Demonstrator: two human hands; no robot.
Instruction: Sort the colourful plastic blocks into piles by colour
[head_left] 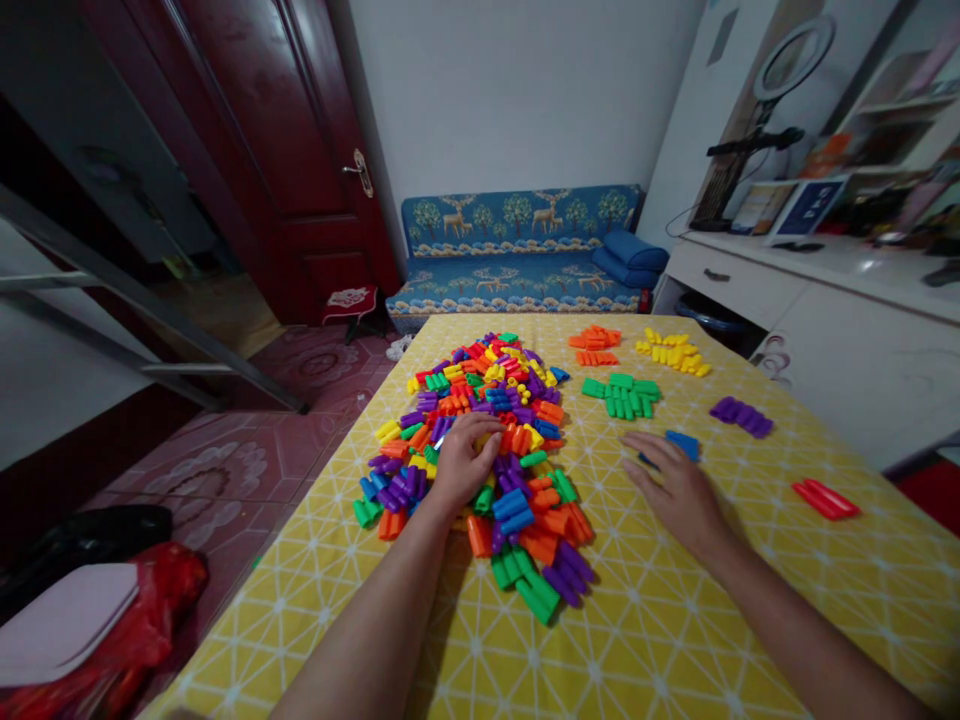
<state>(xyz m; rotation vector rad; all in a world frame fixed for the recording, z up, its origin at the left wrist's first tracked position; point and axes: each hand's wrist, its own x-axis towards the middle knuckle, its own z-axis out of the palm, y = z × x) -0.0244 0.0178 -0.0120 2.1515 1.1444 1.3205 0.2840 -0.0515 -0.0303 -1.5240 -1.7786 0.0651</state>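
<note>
Arching over blocks point(517, 438), left hand point(466, 458)

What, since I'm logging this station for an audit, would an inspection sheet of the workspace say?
Surface: yellow patterned tablecloth.
Job's things: mixed-colour pile of plastic pieces; single-colour groups in orange, yellow, green, purple, blue and red.
Clutter: red plastic bag left of the table; assorted items on the white cabinet.
Hands: left hand on the pile, grip unclear; right hand open, fingers spread, partly covering the blue group.
Cables: thin dark cord near the black stand, off the table.
Surroundings: blue sofa, dark red door, metal ladder.
</note>
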